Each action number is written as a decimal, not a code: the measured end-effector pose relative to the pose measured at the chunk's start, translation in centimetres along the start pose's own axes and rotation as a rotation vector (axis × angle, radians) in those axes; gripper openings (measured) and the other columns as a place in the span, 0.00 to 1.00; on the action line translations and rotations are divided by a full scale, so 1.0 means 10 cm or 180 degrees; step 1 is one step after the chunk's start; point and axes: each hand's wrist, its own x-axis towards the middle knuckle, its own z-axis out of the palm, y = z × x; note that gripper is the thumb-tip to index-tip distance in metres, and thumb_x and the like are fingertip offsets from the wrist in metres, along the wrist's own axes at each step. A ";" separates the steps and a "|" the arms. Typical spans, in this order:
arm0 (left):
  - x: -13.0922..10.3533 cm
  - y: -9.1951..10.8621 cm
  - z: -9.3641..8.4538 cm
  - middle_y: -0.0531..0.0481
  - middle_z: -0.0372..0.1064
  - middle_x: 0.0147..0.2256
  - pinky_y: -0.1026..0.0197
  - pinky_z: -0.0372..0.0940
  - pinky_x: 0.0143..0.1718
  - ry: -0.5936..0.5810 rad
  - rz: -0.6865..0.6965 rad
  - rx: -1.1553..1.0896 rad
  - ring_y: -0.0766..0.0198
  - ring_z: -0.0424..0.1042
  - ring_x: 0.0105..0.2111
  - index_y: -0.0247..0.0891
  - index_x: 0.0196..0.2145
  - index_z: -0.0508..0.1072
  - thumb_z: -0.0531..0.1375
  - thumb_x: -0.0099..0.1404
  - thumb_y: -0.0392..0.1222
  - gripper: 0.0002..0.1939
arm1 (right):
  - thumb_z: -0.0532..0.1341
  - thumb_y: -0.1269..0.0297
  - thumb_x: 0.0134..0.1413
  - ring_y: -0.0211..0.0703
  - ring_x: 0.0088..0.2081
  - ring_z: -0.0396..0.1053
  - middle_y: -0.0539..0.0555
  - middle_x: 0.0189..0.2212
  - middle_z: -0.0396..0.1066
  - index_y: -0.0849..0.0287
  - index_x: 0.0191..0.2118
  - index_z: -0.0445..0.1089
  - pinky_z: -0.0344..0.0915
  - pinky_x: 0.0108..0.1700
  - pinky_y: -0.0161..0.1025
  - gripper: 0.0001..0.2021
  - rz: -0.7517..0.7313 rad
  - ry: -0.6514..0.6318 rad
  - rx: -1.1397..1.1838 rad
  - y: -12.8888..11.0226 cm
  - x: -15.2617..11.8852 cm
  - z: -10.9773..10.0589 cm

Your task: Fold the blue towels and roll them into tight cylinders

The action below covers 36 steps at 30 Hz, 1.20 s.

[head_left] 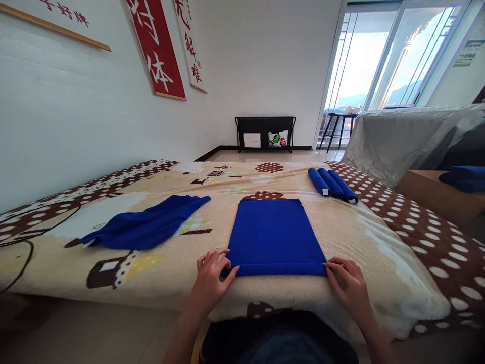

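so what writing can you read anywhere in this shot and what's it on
"体": white character at the bottom of the red wall banner; the character above it is cut off.
White scroll: red characters, too blurred to read surely.
Top-left banner: cropped, unreadable.
Green notice by the window: too small.

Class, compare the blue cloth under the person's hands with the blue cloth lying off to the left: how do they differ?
The flat cloth is spread smooth and rectangular; the loose cloth lies rumpled and slanted. The left hand and right hand touch the flat cloth's near edge; nothing touches the loose cloth. Both are deep blue and lie on the blanket.
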 end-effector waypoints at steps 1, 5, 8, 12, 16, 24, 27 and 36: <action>0.00 0.01 0.01 0.45 0.70 0.51 0.46 0.55 0.54 0.0055 0.0005 0.0037 0.49 0.65 0.54 0.41 0.30 0.69 0.59 0.68 0.45 0.09 | 0.59 0.61 0.62 0.51 0.45 0.69 0.55 0.43 0.73 0.51 0.44 0.75 0.64 0.48 0.51 0.08 0.0018 -0.0034 0.0003 -0.01 0.00 -0.01; -0.03 0.12 0.07 0.46 0.71 0.51 0.46 0.55 0.53 0.0163 0.0125 0.0224 0.50 0.66 0.54 0.44 0.36 0.73 0.57 0.69 0.38 0.05 | 0.60 0.59 0.62 0.50 0.44 0.69 0.55 0.41 0.74 0.52 0.42 0.75 0.64 0.48 0.51 0.08 0.0064 -0.0022 0.0020 -0.04 0.02 -0.02; -0.11 0.35 0.24 0.46 0.72 0.50 0.43 0.54 0.53 0.0478 0.0091 0.0363 0.51 0.68 0.53 0.46 0.42 0.74 0.53 0.68 0.29 0.15 | 0.61 0.59 0.61 0.50 0.43 0.69 0.55 0.41 0.74 0.52 0.41 0.76 0.64 0.48 0.51 0.08 0.0054 0.0003 0.0005 -0.04 0.02 -0.01; -0.20 0.70 0.53 0.45 0.74 0.47 0.47 0.58 0.53 0.0864 0.0559 0.0120 0.55 0.71 0.50 0.45 0.48 0.74 0.51 0.67 0.25 0.21 | 0.61 0.59 0.62 0.48 0.43 0.69 0.54 0.40 0.74 0.52 0.40 0.76 0.64 0.47 0.49 0.07 -0.0053 0.0068 0.0016 -0.01 0.02 0.00; -0.18 0.87 0.63 0.42 0.69 0.56 0.51 0.60 0.60 0.0590 0.1216 -0.0217 0.56 0.63 0.61 0.35 0.61 0.65 0.50 0.68 0.25 0.25 | 0.62 0.60 0.62 0.46 0.42 0.69 0.53 0.40 0.74 0.53 0.40 0.76 0.65 0.47 0.48 0.06 -0.0182 0.0173 0.0049 0.02 0.01 0.01; -0.16 0.91 0.58 0.43 0.67 0.60 0.49 0.61 0.61 0.0384 0.1268 -0.0129 0.55 0.61 0.64 0.33 0.62 0.64 0.52 0.67 0.29 0.25 | 0.61 0.64 0.61 0.50 0.44 0.69 0.59 0.45 0.72 0.58 0.44 0.76 0.65 0.50 0.51 0.08 -0.0059 0.0767 -0.0589 -0.43 0.07 0.15; -0.17 0.91 0.59 0.42 0.66 0.60 0.48 0.62 0.61 0.0375 0.1252 -0.0143 0.55 0.61 0.63 0.33 0.62 0.64 0.52 0.67 0.28 0.26 | 0.57 0.68 0.64 0.52 0.57 0.65 0.59 0.56 0.68 0.58 0.57 0.69 0.62 0.57 0.51 0.17 -0.0650 0.0177 -0.0317 -0.81 0.12 0.21; -0.12 0.77 0.54 0.45 0.69 0.58 0.48 0.64 0.59 0.0296 0.1309 -0.0153 0.56 0.65 0.61 0.33 0.60 0.65 0.52 0.67 0.29 0.24 | 0.54 0.67 0.66 0.45 0.68 0.53 0.53 0.67 0.56 0.59 0.70 0.52 0.56 0.66 0.48 0.28 -0.1357 -0.0968 -0.0597 -1.03 0.14 0.37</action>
